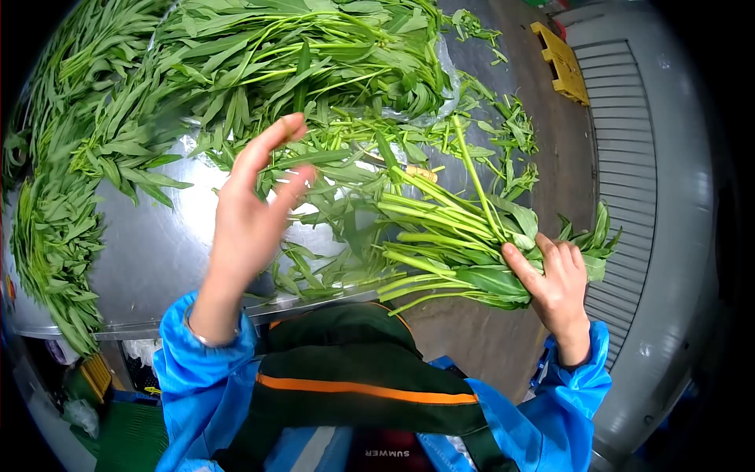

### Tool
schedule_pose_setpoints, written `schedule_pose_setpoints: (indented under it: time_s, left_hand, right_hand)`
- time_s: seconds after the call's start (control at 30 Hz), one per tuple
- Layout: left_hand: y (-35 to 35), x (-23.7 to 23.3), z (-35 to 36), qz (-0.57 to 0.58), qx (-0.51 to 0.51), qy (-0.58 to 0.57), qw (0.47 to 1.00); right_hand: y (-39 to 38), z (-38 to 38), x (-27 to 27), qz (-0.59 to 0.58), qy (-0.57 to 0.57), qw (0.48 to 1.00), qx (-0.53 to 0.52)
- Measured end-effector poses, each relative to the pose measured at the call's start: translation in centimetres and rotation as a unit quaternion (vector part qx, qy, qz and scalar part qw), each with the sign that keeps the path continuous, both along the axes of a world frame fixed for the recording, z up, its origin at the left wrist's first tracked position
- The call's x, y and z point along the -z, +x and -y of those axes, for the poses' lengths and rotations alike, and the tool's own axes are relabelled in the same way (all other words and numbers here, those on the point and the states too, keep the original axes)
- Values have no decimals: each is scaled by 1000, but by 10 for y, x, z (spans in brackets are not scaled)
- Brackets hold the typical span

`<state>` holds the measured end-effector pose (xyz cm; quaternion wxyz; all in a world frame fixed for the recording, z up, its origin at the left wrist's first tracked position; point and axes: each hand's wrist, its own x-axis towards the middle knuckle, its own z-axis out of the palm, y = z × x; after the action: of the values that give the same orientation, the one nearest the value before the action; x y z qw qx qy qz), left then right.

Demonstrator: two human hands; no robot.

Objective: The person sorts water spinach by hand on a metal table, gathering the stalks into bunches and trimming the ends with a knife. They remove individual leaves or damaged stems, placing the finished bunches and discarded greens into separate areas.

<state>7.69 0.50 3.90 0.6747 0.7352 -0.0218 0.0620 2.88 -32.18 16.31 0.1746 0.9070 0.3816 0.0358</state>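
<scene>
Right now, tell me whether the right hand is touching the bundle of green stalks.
Touching. The head view shows the right hand closed around the bundle of green stalks near its leafy end, with no gap between them.

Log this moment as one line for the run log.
left hand: open, raised over loose greens | right hand: gripping bunch of greens | steel table: greens piled across it

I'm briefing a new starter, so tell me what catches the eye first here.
First, the heap of leafy greens spread across the top and left of the steel table. Next, the right hand, closed on a bundle of stalks at the table's near right edge. The left hand is raised open above loose leaves at the table's middle.
</scene>
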Motion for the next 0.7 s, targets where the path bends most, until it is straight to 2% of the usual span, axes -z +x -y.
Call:
schedule_pose_setpoints:
  time_s: [0.03, 0.1, 0.17, 0.27, 0.3, 0.33, 0.37, 0.4, 0.43, 0.47, 0.5, 0.53, 0.57, 0.6, 0.63, 0.7]
  left_hand:
    - [-9, -6, 5, 162, -4, 179, 970]
    - [-32, -18, 18, 198, 178, 217, 939]
    - [-38, -27, 40, 132, 253, 197, 938]
    - [-32, -11, 36, 14, 304, 38, 952]
    - [-30, -8, 30, -107, 272, -74, 953]
    - [-27, -6, 21, -227, 231, -185, 928]
    - [-21, -2, 5, -258, 193, -253, 912]
    - [-18, 19, -12, -237, 188, -306, 903]
    - [-12, 17, -29, -286, 204, -211, 912]
    - [-9, 29, -29, -247, 165, -100, 950]
    - [-13, 33, -29, -123, 133, 82, 980]
    - [-17, 24, -25, 5, 90, 259, 962]
    - [-17, 12, -20, 135, 42, 426, 894]
    - [-20, -8, -13, 101, 138, 284, 943]
    - [-21, -31, -5, 61, 229, 130, 963]
    - [-17, -59, 16, 205, 280, 233, 908]
  right_hand:
    - [0, -1, 0, 0, -9, 1000, -1]
    - [2, -3, 1, -7, 7, 1000, 0]
    - [8, -6, 2, -12, 24, 1000, -6]
    - [11, 2, 7, -35, 56, 998, 13]
    - [7, 6, 8, -48, 60, 997, 29]
    - [6, 8, 8, -52, 60, 996, 39]
    - [4, 12, 8, -43, 40, 998, 36]
    - [4, 15, 9, -30, 22, 999, 30]
    - [3, 17, 9, -16, 5, 1000, 24]
    - [2, 14, 8, -5, -18, 1000, 23]
    - [0, 10, 7, -11, -30, 999, 15]
    - [0, 4, 4, -16, -41, 999, 3]
    - [2, -2, 3, -18, -51, 999, -9]
    - [-1, -8, 1, -22, -65, 997, -19]
    - [-2, -15, -3, -38, -86, 995, -34]
    - [-4, -31, -10, -55, -84, 993, -62]
